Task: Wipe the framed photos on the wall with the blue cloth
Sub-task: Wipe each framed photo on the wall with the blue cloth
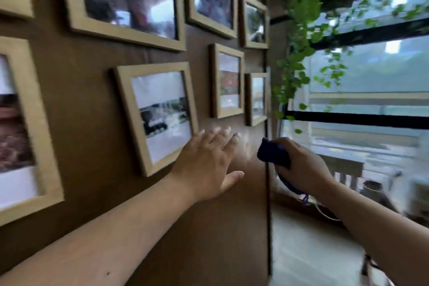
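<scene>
The left hand [206,162] is spread flat with fingers apart, over the brown wall [88,104] just beside the lower right corner of a framed photo [157,116]. The right hand [301,165] is clenched around the bunched blue cloth [274,153], held near the wall's right edge, touching no frame. Trailing green vines [299,49] hang by the window [371,76].

Motion blur smears my whole view. At nine o'clock a framed photo [16,127] runs off the edge. My right hand [301,165] covers most of the blue cloth [274,153]; I can't make out the photo contents at twelve o'clock.
</scene>
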The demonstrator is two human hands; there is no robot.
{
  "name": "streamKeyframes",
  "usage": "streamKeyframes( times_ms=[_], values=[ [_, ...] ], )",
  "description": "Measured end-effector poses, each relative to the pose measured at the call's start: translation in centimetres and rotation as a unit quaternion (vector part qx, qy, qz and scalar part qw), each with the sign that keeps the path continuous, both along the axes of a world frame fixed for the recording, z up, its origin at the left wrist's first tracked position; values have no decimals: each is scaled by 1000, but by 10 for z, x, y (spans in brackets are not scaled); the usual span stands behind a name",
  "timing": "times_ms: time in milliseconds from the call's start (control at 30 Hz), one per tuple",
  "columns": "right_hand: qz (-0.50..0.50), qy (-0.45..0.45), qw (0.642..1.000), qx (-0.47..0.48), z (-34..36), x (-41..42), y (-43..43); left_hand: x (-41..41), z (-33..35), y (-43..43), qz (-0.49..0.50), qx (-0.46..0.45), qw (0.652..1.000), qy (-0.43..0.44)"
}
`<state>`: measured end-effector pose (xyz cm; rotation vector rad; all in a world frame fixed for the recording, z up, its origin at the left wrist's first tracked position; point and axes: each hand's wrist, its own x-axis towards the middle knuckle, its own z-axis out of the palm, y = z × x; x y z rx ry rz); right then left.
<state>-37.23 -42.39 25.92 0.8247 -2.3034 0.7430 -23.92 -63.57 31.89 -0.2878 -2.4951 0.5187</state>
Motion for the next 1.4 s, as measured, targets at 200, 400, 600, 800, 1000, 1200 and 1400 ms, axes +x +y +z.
streamKeyframes(
  times_ms=[200, 400, 600, 800, 1000, 1200, 1400],
  values=[
    [92, -26, 994, -43, 24, -5, -62, 42, 36, -39, 100, -33, 994, 33],
    [189, -51, 977, -81, 48, 28, -116, 115, 76, -73, 173, -82, 979, 66],
    [288, -17, 946, -146, 99, 115, -184, 200, 104, -109, 222, -119, 962, 102],
    [361, 64, 913, -181, 147, 198, -241, 273, 132, -145, 269, -131, 940, 166],
    [348, 189, 901, -180, 172, 256, -284, 323, 152, -177, 316, -140, 917, 199],
    [329, 281, 892, -132, 167, 295, -323, 327, 151, -201, 339, -122, 920, 157],
    [282, 344, 889, -103, 159, 280, -329, 323, 149, -220, 311, -133, 927, 162]
  ],
)
